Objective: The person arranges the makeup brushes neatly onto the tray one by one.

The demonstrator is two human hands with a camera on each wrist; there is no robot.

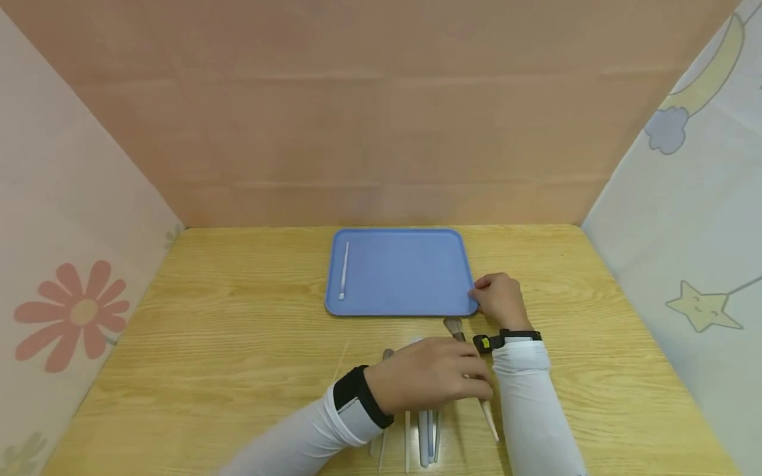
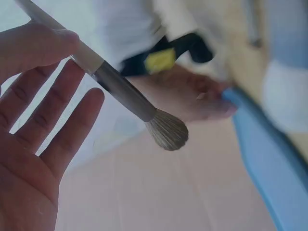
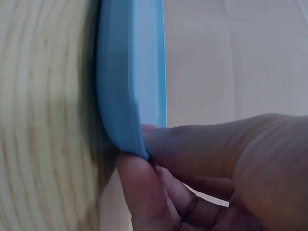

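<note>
On the wooden table (image 1: 238,344), we see a blue tray (image 1: 405,264) lying flat near the far edge, and our right hand (image 1: 502,301) sits at its near right corner. In the right wrist view the thumb and curled fingers (image 3: 144,192) pinch the tray's rim between them, with the rim's corner tucked into the grip. Inside the tray, along its left side, lies 1 slim white stick (image 1: 344,271) with a small rounded tip, lengthwise and apart from everything else.

Nearer to us, our left hand (image 1: 431,373) holds a makeup brush (image 1: 470,370). The left wrist view shows the thumb (image 2: 38,43) pressing the pale handle against the hand while the other fingers (image 2: 53,120) stretch out fairly straight; the dark ferrule and the soft grey-brown bristle head (image 2: 166,130) stick out past the fingertips. From the head view the bristles point toward the tray and stop just short of its near edge, close beside the right wrist with its black band (image 1: 512,337) and yellow tag.

Under the left hand and forearm, several more slender tools (image 1: 425,433) with pale handles lie side by side on the table, partly covered, so we cannot tell their exact count.
</note>
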